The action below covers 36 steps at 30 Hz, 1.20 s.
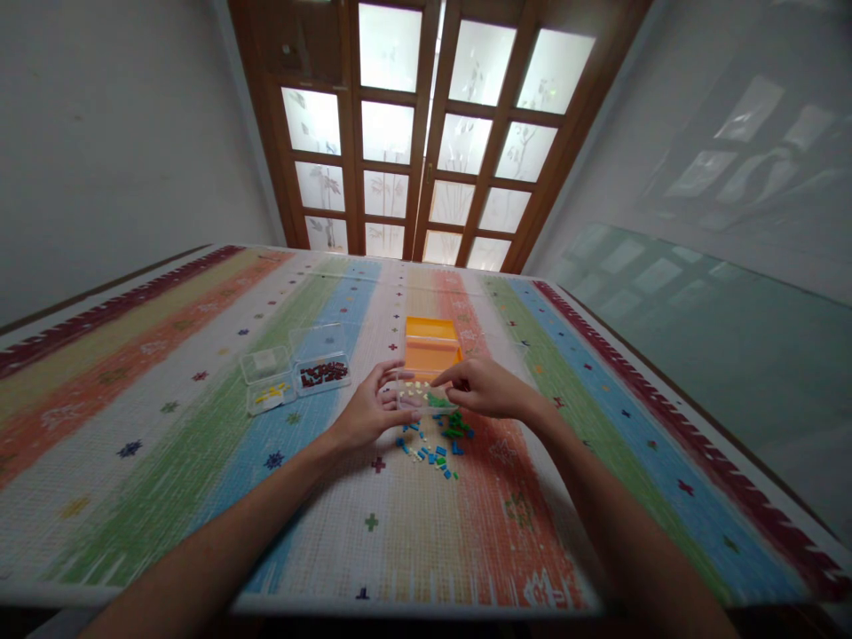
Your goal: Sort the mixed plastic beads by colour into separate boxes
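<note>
Left hand (373, 408) and right hand (491, 388) bare, fingers (403, 416) slender; forearms (246, 519) uncovered, slim (tapering toward wrists (331, 438))

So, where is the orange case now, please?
In the head view, the orange case lies near centre, just beyond the left hand and right hand, right of the dark red pieces.

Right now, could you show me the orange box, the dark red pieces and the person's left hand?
Orange box (432, 356): head view, on its bare inside.
Dark red pieces (324, 373): head view, middle of the heap.
Left hand (370, 409): head view, back of the hand.
</note>
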Motion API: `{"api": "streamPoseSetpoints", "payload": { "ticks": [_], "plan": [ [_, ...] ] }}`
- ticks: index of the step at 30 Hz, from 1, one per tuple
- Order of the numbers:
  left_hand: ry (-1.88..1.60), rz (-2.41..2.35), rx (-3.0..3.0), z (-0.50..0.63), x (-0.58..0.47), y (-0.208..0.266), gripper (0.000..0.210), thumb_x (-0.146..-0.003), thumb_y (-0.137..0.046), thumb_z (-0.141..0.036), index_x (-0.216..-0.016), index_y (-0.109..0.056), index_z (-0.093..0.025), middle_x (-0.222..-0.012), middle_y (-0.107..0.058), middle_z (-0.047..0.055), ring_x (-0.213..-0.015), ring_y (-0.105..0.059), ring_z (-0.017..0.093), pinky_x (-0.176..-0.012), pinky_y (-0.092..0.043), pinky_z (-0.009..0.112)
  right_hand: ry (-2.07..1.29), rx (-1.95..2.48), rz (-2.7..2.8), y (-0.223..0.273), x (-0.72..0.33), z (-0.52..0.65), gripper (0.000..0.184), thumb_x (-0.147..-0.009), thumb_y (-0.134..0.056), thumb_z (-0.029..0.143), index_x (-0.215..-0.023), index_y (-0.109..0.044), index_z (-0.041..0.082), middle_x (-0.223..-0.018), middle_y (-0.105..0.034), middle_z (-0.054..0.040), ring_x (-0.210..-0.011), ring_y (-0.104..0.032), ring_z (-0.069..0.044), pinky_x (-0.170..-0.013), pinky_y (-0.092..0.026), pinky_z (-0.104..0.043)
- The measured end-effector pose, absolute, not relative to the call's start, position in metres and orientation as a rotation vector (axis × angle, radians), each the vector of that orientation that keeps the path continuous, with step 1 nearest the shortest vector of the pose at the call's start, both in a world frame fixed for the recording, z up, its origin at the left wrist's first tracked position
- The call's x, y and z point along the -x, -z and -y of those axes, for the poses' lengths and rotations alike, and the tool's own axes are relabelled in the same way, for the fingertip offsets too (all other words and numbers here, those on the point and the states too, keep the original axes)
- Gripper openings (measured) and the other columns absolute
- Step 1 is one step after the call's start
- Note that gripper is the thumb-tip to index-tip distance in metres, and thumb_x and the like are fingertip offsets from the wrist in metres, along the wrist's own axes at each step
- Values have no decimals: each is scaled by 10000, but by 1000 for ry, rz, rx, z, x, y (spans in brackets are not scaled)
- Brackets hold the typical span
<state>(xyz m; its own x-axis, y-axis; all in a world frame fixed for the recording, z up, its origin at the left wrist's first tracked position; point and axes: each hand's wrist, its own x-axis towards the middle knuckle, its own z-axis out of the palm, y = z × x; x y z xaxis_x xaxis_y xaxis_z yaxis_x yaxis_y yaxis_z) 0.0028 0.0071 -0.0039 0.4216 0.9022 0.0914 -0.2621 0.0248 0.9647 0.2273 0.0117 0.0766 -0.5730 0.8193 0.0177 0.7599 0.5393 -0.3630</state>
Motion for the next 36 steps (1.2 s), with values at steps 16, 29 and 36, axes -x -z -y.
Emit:
{"api": "streamPoseSetpoints", "payload": {
  "ticks": [16,29,36],
  "plan": [
    [-1055,-756,-1217,-9,-2,3,813,-593,-904,-150,-1286,-487,-233,-1353,-528,138,-901,-710,195,-904,-582,461,-642,1147,2632,-60,-219,25,182,-790,-659,170,-933,-772,168,-636,-649,7,-554,-518,-93,-584,-353,-217],
    [-1084,-733,-1224,-10,-2,3,809,-597,-909,-166,-1297,-508,-228,-1365,-530,153,-910,-713,206,-884,-590,449,-494,1150,2805,-36,-205,34,145,-859,-623,179,-861,-767,174,-741,-727,-51,-650,-595,-140,-623,-360,-244],
    [-1077,-758,-1224,-9,-1,1,816,-591,-905,-164,-1292,-493,-229,-1366,-525,146,-902,-712,198,-892,-589,453,-474,1116,2767,-32,-204,35,197,-867,-580,131,-954,-749,184,-833,-747,-52,-688,-609,-137,-650,-366,-242]
  ]
}}
